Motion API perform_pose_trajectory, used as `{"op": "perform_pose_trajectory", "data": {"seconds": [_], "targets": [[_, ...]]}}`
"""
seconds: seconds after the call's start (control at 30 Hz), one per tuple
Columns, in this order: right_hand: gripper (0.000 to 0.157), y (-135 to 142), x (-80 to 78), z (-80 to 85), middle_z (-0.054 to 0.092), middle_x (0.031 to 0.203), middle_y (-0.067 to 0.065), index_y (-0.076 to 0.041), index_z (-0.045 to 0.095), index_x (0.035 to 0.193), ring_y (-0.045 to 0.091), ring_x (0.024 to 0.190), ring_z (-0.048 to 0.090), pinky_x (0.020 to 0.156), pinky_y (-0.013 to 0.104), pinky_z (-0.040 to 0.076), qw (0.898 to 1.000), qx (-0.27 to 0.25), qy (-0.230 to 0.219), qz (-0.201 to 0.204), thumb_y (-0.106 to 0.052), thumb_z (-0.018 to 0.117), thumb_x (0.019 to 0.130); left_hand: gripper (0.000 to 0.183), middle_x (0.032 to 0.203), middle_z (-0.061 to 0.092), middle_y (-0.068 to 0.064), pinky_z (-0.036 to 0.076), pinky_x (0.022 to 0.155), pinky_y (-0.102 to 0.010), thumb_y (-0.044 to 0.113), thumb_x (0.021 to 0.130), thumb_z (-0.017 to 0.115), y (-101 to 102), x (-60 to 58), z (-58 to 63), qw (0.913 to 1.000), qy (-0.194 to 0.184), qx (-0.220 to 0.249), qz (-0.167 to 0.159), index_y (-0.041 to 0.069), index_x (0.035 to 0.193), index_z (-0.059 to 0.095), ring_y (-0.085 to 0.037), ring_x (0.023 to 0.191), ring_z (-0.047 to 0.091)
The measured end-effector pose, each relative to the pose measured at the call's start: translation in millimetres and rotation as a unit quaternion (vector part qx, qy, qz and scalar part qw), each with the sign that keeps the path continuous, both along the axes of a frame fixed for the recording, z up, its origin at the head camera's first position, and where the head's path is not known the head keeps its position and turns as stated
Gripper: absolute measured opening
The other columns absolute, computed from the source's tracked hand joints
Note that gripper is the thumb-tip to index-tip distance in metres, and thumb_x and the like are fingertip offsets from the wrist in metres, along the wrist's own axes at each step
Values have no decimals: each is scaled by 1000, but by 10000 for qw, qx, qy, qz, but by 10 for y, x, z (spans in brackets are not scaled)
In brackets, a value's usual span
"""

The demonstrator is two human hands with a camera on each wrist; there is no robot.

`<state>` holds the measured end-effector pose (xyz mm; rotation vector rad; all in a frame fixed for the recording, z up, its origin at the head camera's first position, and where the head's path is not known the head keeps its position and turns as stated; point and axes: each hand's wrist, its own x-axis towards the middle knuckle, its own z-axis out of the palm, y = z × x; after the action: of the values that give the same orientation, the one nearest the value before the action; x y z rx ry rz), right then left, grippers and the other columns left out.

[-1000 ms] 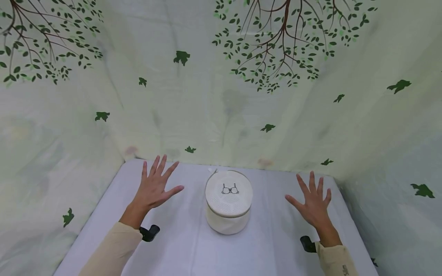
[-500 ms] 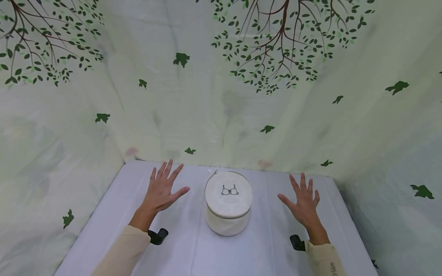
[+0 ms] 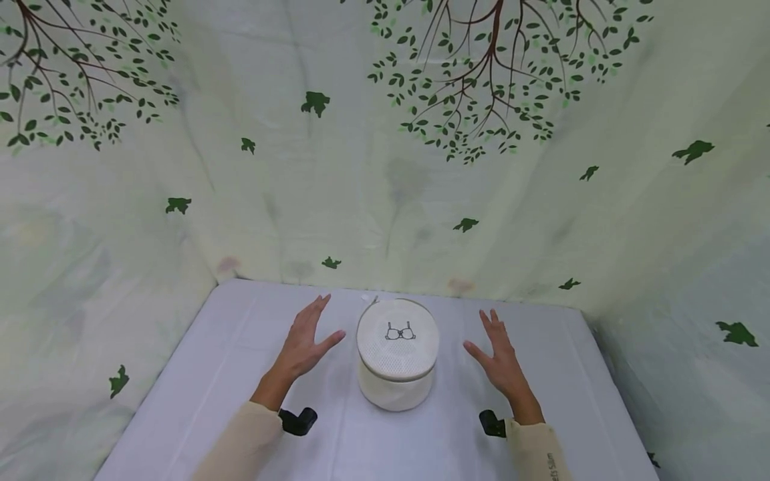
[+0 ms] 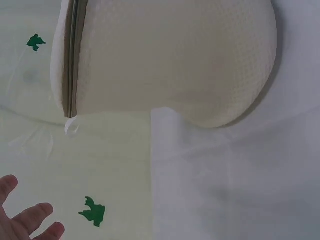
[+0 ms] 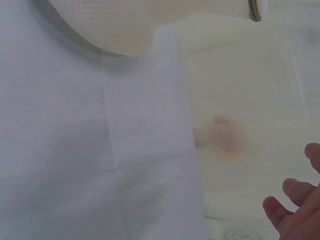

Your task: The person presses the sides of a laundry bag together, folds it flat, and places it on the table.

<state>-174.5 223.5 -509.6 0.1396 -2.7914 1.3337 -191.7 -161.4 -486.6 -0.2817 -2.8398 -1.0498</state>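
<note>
A round cream mesh laundry bag (image 3: 397,361) with a zip round its top stands upright on the table, a bra drawn on its lid. To its left, my left hand (image 3: 303,344) hovers with straight fingers and the thumb spread toward the bag. On the other side my right hand (image 3: 499,357) is held much the same way, apart from the bag and holding nothing. In the left wrist view the bag's side (image 4: 175,55) and zip (image 4: 72,60) fill the top; the right wrist view catches only its lower side (image 5: 110,25).
A white cloth (image 3: 385,454) covers the table. Pale sheeting (image 3: 361,167) printed with branches and green leaf shapes hangs behind and at both sides. A black wrist camera (image 3: 299,421) is strapped at the left cuff, another camera (image 3: 492,423) at the right.
Both hands have moved inward toward the bag, the left one rightward and the right one leftward. Their fingers have drawn closer together. The bag stays in place.
</note>
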Motion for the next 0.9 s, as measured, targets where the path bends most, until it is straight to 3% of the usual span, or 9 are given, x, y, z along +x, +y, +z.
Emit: {"op": "perform_pose_trajectory", "data": {"seconds": [0.1,0.23,0.33,0.5,0.53,0.73,0.77,0.9], "targets": [[77,-80,-22,-77,2,153,2,-26,13,146,30,139,-1,101,66,8,9992,-340,-193,82,-46,56,86,80,148,24,-10,20,102,-61,55,81,56,75,7,-52,9975,-465,529,61,20,145,22,-34,135,18],[75,-213,-52,-152,12,152,3,-25,17,146,30,137,15,103,58,22,9946,-922,-457,98,-46,56,86,78,144,33,-10,25,102,-56,51,82,59,147,-8,-107,9849,-938,1454,90,20,144,24,-32,132,28],[74,-316,-77,-178,21,150,5,-22,21,145,32,133,28,101,54,30,9884,-1426,-526,35,-47,56,85,73,139,41,-12,33,100,-51,42,83,62,193,-38,-146,9656,-1201,2306,54,19,142,26,-31,125,41],[69,-437,-140,-231,37,140,17,-10,27,142,31,116,50,89,44,46,9650,-2567,-543,38,-36,58,87,63,133,47,-15,41,95,-44,26,87,61,295,-62,-179,9248,-1659,3425,55,16,140,30,-28,116,51],[66,-418,-219,-382,40,137,18,-8,29,142,28,111,53,87,40,48,9564,-2870,-508,178,-33,58,88,61,133,47,-16,42,94,-43,24,87,61,315,-61,-180,9182,-1732,3563,60,15,140,31,-28,114,52],[60,-477,-267,-346,53,124,15,-7,38,136,21,96,61,80,33,51,9244,-3620,-1197,148,-33,59,87,52,128,52,-16,50,84,-39,20,89,58,371,-58,-185,8925,-2100,3984,238,14,136,38,-26,104,59],[60,-518,-210,-189,54,122,15,-7,39,135,22,95,61,79,33,52,9238,-3572,-1380,-4,-35,60,86,51,127,52,-16,50,83,-39,19,89,57,371,-62,-191,8909,-2136,4001,250,13,136,38,-25,103,60],[54,-557,-265,-146,57,115,15,-6,45,131,22,91,61,77,32,52,9176,-3592,-1699,-128,-31,61,86,47,127,52,-15,51,80,-37,20,90,55,368,-83,-226,8784,-2349,4153,281,13,135,41,-24,100,60]]}}
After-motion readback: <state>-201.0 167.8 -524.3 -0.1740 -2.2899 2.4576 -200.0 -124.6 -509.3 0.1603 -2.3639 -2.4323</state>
